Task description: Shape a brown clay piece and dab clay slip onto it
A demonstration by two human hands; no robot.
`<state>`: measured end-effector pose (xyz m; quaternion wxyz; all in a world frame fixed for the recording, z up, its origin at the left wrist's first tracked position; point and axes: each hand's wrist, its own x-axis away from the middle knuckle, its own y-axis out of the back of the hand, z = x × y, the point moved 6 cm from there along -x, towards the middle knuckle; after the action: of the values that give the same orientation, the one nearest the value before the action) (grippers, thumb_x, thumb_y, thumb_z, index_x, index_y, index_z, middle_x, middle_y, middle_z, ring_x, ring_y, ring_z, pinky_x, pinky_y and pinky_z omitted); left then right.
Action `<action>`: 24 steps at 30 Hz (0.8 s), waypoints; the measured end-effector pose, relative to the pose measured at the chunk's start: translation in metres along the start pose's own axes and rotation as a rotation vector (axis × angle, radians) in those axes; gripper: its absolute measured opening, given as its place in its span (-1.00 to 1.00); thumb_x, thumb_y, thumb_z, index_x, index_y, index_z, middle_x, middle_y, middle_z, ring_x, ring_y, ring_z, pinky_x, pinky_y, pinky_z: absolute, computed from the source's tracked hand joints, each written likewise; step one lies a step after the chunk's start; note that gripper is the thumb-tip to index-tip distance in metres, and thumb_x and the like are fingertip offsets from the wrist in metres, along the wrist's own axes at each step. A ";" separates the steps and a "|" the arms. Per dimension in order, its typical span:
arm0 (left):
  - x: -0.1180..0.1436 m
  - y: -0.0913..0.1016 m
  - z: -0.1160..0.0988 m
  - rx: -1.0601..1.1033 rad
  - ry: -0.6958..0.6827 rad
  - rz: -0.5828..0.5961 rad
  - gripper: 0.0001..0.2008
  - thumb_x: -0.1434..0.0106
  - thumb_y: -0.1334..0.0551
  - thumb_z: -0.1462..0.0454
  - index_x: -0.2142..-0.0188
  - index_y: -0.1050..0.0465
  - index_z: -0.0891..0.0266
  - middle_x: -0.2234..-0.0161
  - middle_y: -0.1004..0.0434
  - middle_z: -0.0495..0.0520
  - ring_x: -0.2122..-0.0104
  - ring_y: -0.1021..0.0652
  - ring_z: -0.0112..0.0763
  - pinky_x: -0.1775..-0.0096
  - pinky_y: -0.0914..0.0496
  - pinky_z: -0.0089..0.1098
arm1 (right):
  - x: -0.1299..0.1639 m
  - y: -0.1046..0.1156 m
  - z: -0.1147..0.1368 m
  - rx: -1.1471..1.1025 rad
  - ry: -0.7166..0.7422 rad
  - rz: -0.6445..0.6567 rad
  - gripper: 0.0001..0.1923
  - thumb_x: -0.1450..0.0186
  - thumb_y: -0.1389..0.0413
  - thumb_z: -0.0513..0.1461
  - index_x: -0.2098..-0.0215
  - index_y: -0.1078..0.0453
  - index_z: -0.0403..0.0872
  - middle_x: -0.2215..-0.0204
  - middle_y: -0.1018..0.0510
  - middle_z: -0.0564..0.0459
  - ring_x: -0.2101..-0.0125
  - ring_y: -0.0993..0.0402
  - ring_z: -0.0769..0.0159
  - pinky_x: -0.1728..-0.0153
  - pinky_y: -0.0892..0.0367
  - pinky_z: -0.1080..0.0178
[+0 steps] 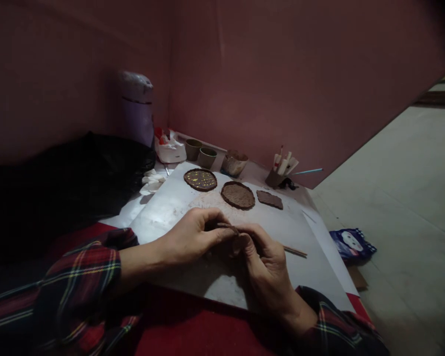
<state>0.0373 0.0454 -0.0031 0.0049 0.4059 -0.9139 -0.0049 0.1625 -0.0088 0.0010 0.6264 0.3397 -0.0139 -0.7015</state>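
My left hand [191, 236] and my right hand [265, 262] meet over a white sheet [170, 210], both pinching a small brown clay piece [234, 236] between their fingertips. A thin wooden stick [295, 251] lies on the sheet just right of my right hand, partly hidden under it. Farther back on the sheet lie a round clay disc with yellow dots [200, 179], a plain round clay disc [238, 195] and a smaller flat clay slab [269, 199].
Two small cups [200, 151], a bowl [235, 162], a white box [169, 148] and a holder of tools [282, 168] line the wall. A dark bag [77, 183] lies at the left, a blue packet [352, 244] on the floor at the right.
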 end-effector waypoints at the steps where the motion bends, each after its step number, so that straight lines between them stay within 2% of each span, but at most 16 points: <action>1: 0.001 0.001 -0.002 -0.028 -0.028 -0.013 -0.78 -0.24 -0.23 0.17 0.33 -0.43 0.33 0.48 -0.48 -0.02 0.53 -0.44 -0.52 0.50 -0.30 -0.51 | 0.001 -0.001 0.000 -0.010 0.000 0.005 -0.82 -0.39 0.01 -0.19 0.20 -0.43 0.01 0.46 -0.49 0.13 0.45 -0.41 0.41 0.38 -0.32 0.35; 3: 0.002 0.001 -0.005 -0.069 -0.080 -0.020 -0.81 -0.25 -0.21 0.21 0.36 -0.42 0.35 0.49 -0.47 -0.01 0.52 -0.43 -0.53 0.47 -0.31 -0.50 | 0.002 -0.001 -0.002 -0.046 -0.024 0.006 -0.80 -0.40 0.04 -0.17 0.19 -0.42 0.01 0.46 -0.49 0.13 0.45 -0.42 0.40 0.39 -0.32 0.34; 6: 0.002 0.001 -0.006 -0.048 -0.107 0.001 -0.82 -0.27 -0.18 0.24 0.33 -0.44 0.36 0.41 -0.53 0.06 0.41 -0.50 -0.43 0.35 -0.37 -0.43 | 0.002 -0.002 -0.005 -0.095 -0.079 0.001 -0.74 -0.42 0.10 -0.13 0.17 -0.40 0.00 0.40 -0.53 0.09 0.40 -0.47 0.36 0.37 -0.35 0.32; 9: 0.002 0.001 -0.005 0.001 -0.088 0.007 -0.84 -0.26 -0.19 0.25 0.30 -0.45 0.35 0.38 -0.55 0.08 0.36 -0.53 -0.40 0.28 -0.39 -0.42 | 0.001 0.000 -0.005 -0.101 -0.084 -0.017 -0.78 -0.40 0.04 -0.12 0.17 -0.40 -0.01 0.40 -0.53 0.09 0.41 -0.46 0.37 0.37 -0.36 0.33; 12: 0.001 0.000 -0.002 0.030 -0.043 0.021 -0.81 -0.27 -0.19 0.20 0.29 -0.45 0.33 0.40 -0.56 0.05 0.39 -0.53 -0.43 0.32 -0.40 -0.44 | 0.000 0.000 -0.004 -0.071 -0.082 -0.018 -0.84 -0.35 -0.06 -0.14 0.23 -0.43 -0.02 0.42 -0.53 0.11 0.44 -0.44 0.38 0.39 -0.35 0.35; 17: 0.000 -0.002 0.001 0.033 0.000 0.036 -0.72 -0.29 -0.16 0.10 0.33 -0.42 0.30 0.46 -0.52 0.02 0.47 -0.49 -0.46 0.44 -0.36 -0.48 | 0.000 -0.001 -0.004 -0.060 -0.087 -0.033 -0.85 -0.32 -0.10 -0.16 0.30 -0.47 -0.04 0.46 -0.54 0.11 0.45 -0.43 0.39 0.41 -0.34 0.35; 21: 0.001 0.001 -0.006 0.005 -0.065 -0.019 -0.74 -0.28 -0.17 0.14 0.37 -0.44 0.32 0.44 -0.47 -0.01 0.41 -0.46 -0.47 0.35 -0.35 -0.49 | 0.000 0.000 -0.009 -0.151 -0.132 -0.058 -0.75 -0.38 0.00 -0.10 0.23 -0.47 -0.01 0.38 -0.58 0.09 0.38 -0.49 0.38 0.34 -0.38 0.34; 24: 0.001 0.003 -0.007 0.048 -0.054 -0.041 -0.75 -0.28 -0.18 0.16 0.38 -0.42 0.32 0.45 -0.43 -0.04 0.43 -0.43 -0.50 0.35 -0.34 -0.50 | 0.001 0.003 -0.013 -0.197 -0.167 -0.104 -0.71 -0.40 0.05 -0.07 0.14 -0.44 0.01 0.28 -0.59 0.06 0.27 -0.52 0.34 0.26 -0.40 0.32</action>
<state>0.0346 0.0465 0.0037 -0.0296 0.4242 -0.9051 0.0057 0.1713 -0.0050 -0.0086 0.6160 0.2172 0.0206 -0.7570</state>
